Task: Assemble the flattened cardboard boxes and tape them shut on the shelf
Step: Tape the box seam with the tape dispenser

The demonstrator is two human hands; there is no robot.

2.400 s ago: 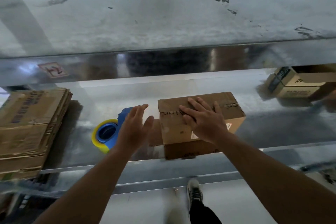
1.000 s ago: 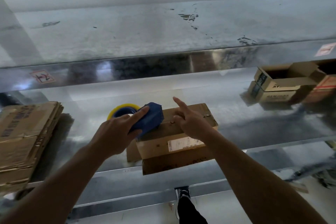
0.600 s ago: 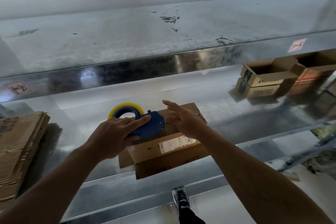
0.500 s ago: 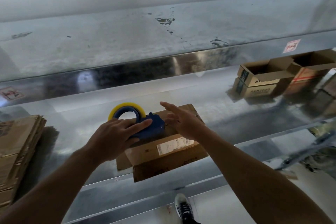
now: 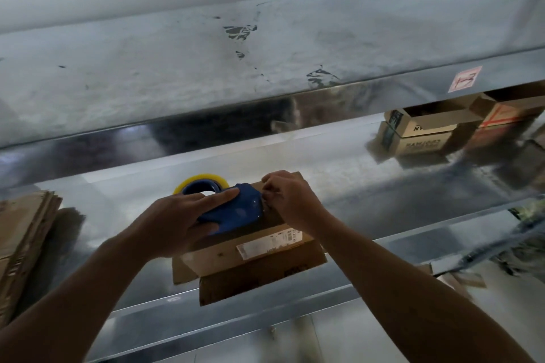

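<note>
The grip of the left hand (image 5: 174, 221) holds the blue tape gun (image 5: 236, 212) on top of the box (image 5: 265, 247). The grip of the right hand (image 5: 292, 200) is curled at the gun's front; what it pinches, I cannot tell. The box sits at the front edge of the shelf (image 5: 383, 194)

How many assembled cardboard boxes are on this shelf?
3: one box under the left hand and right hand, front; an open box far right at the back; a red-marked box beside it, cut off. Shapes beneath them look like reflections; more may be hidden.
</note>
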